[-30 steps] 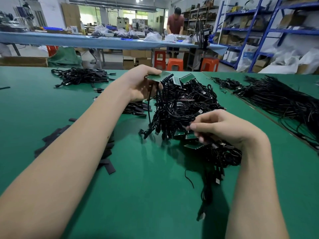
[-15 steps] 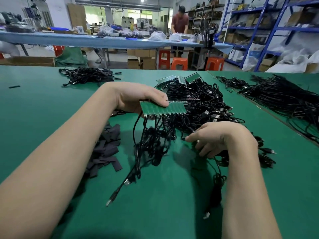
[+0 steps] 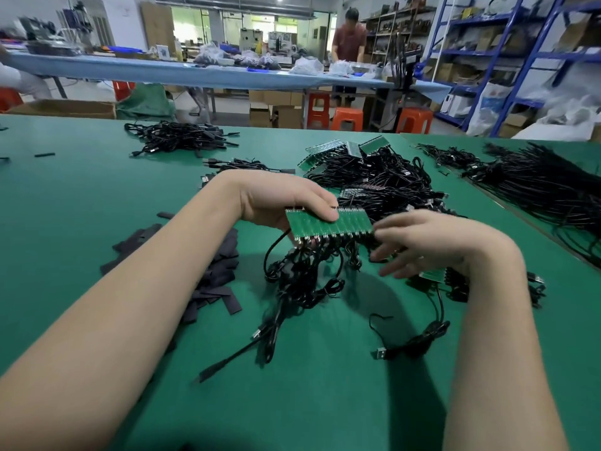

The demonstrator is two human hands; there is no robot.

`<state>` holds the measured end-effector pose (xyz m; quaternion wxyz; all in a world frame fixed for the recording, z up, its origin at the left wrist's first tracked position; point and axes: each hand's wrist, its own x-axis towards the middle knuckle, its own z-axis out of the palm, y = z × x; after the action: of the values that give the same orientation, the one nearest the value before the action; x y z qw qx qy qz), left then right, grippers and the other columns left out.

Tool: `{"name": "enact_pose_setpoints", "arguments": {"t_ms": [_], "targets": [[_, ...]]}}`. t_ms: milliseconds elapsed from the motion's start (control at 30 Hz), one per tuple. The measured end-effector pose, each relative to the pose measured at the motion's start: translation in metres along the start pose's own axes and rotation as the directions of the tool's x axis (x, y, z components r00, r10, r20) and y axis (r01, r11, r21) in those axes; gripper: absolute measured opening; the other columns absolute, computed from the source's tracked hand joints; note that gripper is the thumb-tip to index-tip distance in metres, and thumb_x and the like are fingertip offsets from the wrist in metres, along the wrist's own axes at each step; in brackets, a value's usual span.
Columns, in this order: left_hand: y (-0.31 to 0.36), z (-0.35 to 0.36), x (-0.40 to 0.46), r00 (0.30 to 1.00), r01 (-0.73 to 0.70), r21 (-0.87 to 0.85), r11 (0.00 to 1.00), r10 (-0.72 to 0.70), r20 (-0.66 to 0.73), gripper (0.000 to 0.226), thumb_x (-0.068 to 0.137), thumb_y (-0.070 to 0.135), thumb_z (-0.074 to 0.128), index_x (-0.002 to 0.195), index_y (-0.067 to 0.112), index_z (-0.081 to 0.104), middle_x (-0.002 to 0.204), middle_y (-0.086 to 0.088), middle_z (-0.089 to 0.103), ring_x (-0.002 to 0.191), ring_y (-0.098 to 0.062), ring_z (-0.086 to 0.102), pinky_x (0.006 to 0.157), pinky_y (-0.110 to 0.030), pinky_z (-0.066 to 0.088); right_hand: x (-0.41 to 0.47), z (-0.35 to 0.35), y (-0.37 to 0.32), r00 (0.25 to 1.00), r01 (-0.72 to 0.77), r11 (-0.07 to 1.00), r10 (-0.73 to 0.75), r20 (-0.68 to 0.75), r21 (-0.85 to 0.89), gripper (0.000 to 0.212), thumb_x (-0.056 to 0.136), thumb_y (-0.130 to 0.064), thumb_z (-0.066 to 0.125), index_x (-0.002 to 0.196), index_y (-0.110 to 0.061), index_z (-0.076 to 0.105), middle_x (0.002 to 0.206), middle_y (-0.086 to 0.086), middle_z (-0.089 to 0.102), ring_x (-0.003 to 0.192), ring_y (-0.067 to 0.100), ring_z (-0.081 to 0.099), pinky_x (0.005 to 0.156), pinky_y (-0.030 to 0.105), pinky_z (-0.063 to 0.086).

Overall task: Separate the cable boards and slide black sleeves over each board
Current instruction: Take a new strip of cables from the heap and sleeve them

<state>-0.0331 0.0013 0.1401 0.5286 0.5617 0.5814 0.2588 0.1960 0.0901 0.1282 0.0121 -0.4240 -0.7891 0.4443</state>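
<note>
1. Your right hand (image 3: 432,245) is lifting off the cable heap, where it was resting half a second ago, and is reaching leftward; its fingers are spread apart and loose, with the tips just arriving at the right end of the green board panel (image 3: 330,223). It is holding nothing yet.
2. Your left hand (image 3: 279,203) is keeping the panel clamped, thumb on top and the other fingers underneath, and is carrying it nearer to you and lower than before, with its black cables (image 3: 302,281) dangling onto the green table (image 3: 325,402).
3. You are probably lining up to snap the first board off the right end, so no sleeve is going on yet.
4. Black sleeves (image 3: 214,275) are lying in a loose pile left of the panel, partly hidden by your left forearm.
5. Another small green board (image 3: 434,275) is peeking out under your right wrist; most of it is covered.
6. Further panels (image 3: 338,151) are sitting on the far cable heap (image 3: 383,180), too blurred for you to count.
</note>
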Motion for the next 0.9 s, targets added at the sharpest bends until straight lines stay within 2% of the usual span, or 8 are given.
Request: {"name": "enact_pose_setpoints", "arguments": {"t_ms": [100,233,367,467,533,633,767,900], "targets": [[0.009,0.0,-0.002,0.991,-0.06,-0.276,0.959,0.024,-0.132,0.008,0.097,0.013,0.058,0.101,0.007,0.062,0.082,-0.003,0.067,0.064,-0.011,0.065,0.054,-0.019,0.055,-0.001,0.007,-0.014,0.983,0.169,0.941,-0.182,0.02,0.293,0.096,0.086,-0.029,0.076,0.16,-0.02,0.016,0.115,0.014,0.073,0.092,0.028,0.076,0.072,0.037,0.063],[0.022,0.005,0.0,0.953,-0.183,-0.417,0.89,0.056,-0.299,0.01,0.096,0.012,0.06,0.101,0.003,0.062,0.08,-0.009,0.071,0.061,-0.014,0.07,0.052,-0.019,0.056,0.008,0.019,-0.026,0.968,0.232,0.952,-0.247,0.051,0.198,0.159,0.042,-0.055,0.095,0.159,-0.036,-0.011,0.148,-0.002,0.048,0.123,0.017,0.058,0.091,0.042,0.058],[0.025,0.011,0.008,0.944,-0.164,-0.218,0.962,0.09,-0.317,0.031,0.101,0.04,0.056,0.099,0.01,0.061,0.088,-0.006,0.065,0.068,-0.015,0.067,0.063,-0.023,0.056,0.021,0.029,-0.027,0.925,0.381,0.918,-0.379,-0.039,0.108,0.135,0.059,-0.058,0.09,0.161,-0.03,0.005,0.154,-0.012,0.045,0.134,0.007,0.05,0.112,0.038,0.041],[0.016,0.009,0.019,0.852,-0.156,-0.005,0.988,0.132,-0.506,0.033,0.102,0.043,0.052,0.084,0.016,0.058,0.067,0.005,0.062,0.054,-0.01,0.057,0.051,-0.019,0.048,0.029,0.038,-0.025,0.892,0.45,0.825,-0.434,-0.126,0.341,0.048,0.092,-0.041,0.069,0.133,-0.02,0.057,0.119,0.003,0.073,0.108,0.019,0.071,0.088,0.039,0.055],[0.004,0.007,0.026,0.748,-0.158,0.067,0.985,0.164,-0.644,0.034,0.099,0.048,0.057,0.082,0.018,0.058,0.073,0.006,0.059,0.063,-0.012,0.056,0.059,-0.022,0.051,0.031,0.041,-0.026,0.895,0.434,0.73,-0.415,-0.162,0.528,0.026,0.101,-0.04,0.054,0.116,-0.021,0.063,0.107,0.009,0.076,0.099,0.024,0.074,0.075,0.031,0.055],[-0.015,0.002,0.031,0.607,-0.187,0.092,0.978,0.189,-0.772,0.043,0.084,0.065,0.068,0.1,0.026,0.058,0.103,0.005,0.063,0.084,-0.008,0.062,0.068,-0.024,0.051,0.033,0.04,-0.028,0.915,0.386,0.633,-0.353,-0.194,0.671,0.052,0.102,-0.053,0.042,0.13,-0.012,0.06,0.102,0.012,0.077,0.091,0.023,0.075,0.075,0.03,0.057],[-0.021,0.001,0.025,0.784,-0.335,-0.173,0.926,0.172,-0.596,0.048,0.077,0.057,0.076,0.107,0.023,0.06,0.099,0.005,0.072,0.088,-0.011,0.073,0.079,-0.029,0.058,0.03,0.036,-0.027,0.913,0.363,0.508,-0.363,-0.188,0.781,0.082,0.098,-0.069,0.033,0.091,-0.002,0.08,0.082,0.014,0.075,0.072,0.024,0.072,0.067,0.029,0.059],[-0.013,0.004,0.008,0.796,-0.437,-0.196,0.878,0.276,-0.539,0.018,0.097,0.03,0.066,0.084,0.019,0.06,0.069,0.01,0.063,0.052,-0.008,0.061,0.049,-0.016,0.048,0.028,0.03,-0.027,0.9,0.337,0.469,-0.415,-0.134,0.816,0.091,0.097,-0.074,0.021,0.08,-0.01,0.083,0.078,0.014,0.075,0.068,0.026,0.073,0.083,0.044,0.06]]}}
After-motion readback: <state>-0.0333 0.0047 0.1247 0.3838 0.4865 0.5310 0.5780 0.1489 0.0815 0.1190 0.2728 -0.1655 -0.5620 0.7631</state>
